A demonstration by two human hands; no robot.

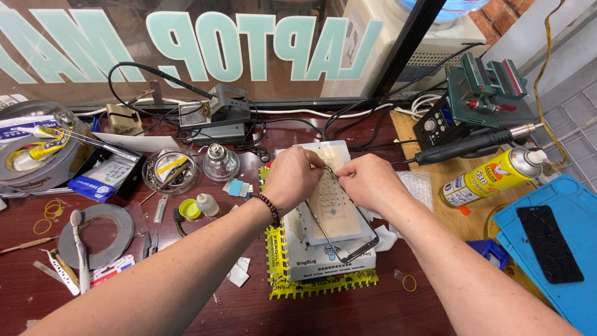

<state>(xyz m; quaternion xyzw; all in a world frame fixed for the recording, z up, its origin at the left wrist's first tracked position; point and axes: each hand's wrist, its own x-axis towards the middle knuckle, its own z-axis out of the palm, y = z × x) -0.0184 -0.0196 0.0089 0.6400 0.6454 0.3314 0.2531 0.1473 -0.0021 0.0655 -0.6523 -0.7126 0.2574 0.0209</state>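
Left hand point(292, 177): curled shut, fingertips pinching the top edge of the metal frame point(341, 219); bead bracelet point(268, 207) at the wrist.
Right hand point(368, 182): likewise closed, fingertips on the same top edge, just beside the left hand's fingers.
Metal frame: thin, dark, rectangular, held by both hands at its far end; its near end lay tilted over the white box point(326, 246).
Under the grip: a pale perforated plate point(329, 202) inside the frame, resting on the white box.
Beneath the box: yellow-and-black striped tape point(277, 274) on the dark red table point(348, 311).
Left of the grip: small glass jar point(221, 163), round dish of small parts point(169, 171), yellow cap point(189, 209), small white bottle point(207, 204).
Further left: roll of dark tape point(102, 236), toothbrush point(79, 249), large tape roll point(37, 149).
Right of the grip: black hot-air handle point(472, 144), yellow spray can point(491, 177).
Further right: blue mat point(559, 249) with a black phone screen point(550, 242) lying on it.
Beyond the grip: grey soldering stand point(217, 115), green vise point(488, 90).
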